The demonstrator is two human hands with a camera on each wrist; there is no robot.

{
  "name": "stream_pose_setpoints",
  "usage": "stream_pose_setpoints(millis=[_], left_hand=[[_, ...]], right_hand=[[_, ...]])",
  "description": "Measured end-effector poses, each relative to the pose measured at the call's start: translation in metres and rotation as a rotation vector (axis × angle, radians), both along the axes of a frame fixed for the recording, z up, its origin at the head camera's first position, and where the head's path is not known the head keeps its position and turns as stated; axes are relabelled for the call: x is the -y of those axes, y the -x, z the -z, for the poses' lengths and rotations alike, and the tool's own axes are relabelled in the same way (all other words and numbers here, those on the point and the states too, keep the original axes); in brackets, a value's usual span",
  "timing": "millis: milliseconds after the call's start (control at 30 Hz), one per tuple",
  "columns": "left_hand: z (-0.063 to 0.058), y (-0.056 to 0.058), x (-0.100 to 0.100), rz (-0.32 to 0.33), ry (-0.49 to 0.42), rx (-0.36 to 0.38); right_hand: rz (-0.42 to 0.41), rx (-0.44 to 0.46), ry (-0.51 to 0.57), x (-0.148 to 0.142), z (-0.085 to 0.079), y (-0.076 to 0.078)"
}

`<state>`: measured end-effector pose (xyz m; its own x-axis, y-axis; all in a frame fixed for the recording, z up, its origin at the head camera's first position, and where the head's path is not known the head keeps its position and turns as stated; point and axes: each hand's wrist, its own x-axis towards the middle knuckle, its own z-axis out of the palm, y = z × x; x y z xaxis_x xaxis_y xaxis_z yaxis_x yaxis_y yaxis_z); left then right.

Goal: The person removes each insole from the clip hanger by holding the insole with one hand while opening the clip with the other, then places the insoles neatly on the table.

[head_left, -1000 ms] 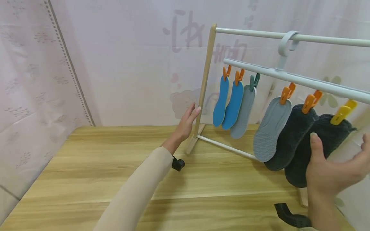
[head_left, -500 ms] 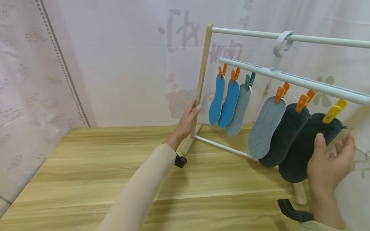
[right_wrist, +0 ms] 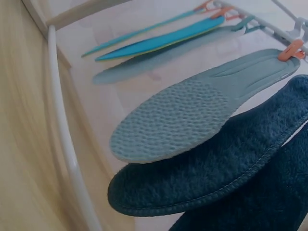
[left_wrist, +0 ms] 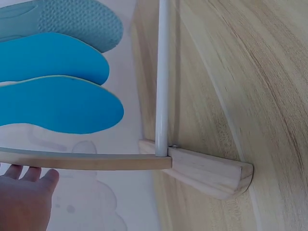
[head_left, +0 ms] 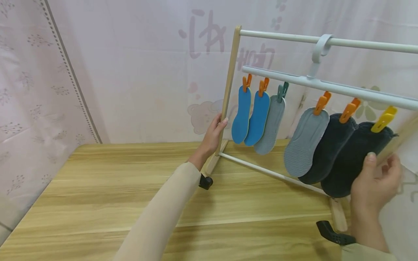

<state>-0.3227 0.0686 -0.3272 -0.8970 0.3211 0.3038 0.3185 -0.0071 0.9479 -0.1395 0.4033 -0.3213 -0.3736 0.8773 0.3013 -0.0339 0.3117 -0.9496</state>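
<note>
A drying rack with wooden posts and white rods stands on the table. My left hand [head_left: 209, 142] grips its left post [head_left: 230, 72]; in the left wrist view the fingertips meet that post's edge. Thumb and curled fingers of my right hand [head_left: 375, 192] hold the right post [head_left: 405, 133], beside the dark insoles. From the top rod hangs a white clip hanger [head_left: 346, 89]. Orange, green and yellow clothespins on it carry two blue insoles [head_left: 241, 116], two grey insoles [head_left: 302, 145] and two dark fuzzy insoles [head_left: 356, 159]. The right wrist view shows insoles but no hand.
The rack's left foot [left_wrist: 211, 173] and right foot [head_left: 339, 215] rest on the wood-grain table [head_left: 130, 203]. A white lower rod [head_left: 254, 165] joins the two sides. A pale printed curtain [head_left: 137, 72] hangs behind the table. Black wrist mounts [head_left: 334, 235] sit at both wrists.
The right hand has moved left and curled round the right post. The left hand has settled from loose fingers to a grip on the left post. The hanger and insoles have swung slightly.
</note>
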Motion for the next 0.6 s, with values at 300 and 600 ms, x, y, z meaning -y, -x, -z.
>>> stream_pose_setpoints(millis=[300, 600], left_hand=[[0.004, 0.003, -0.008, -0.008, -0.071, -0.007], [0.011, -0.002, -0.015, -0.173, 0.013, -0.047]], right_hand=[[-0.109, -0.224, 0.207, -0.009, 0.003, 0.009], [-0.065, -0.246, 0.206, -0.002, 0.001, 0.013]])
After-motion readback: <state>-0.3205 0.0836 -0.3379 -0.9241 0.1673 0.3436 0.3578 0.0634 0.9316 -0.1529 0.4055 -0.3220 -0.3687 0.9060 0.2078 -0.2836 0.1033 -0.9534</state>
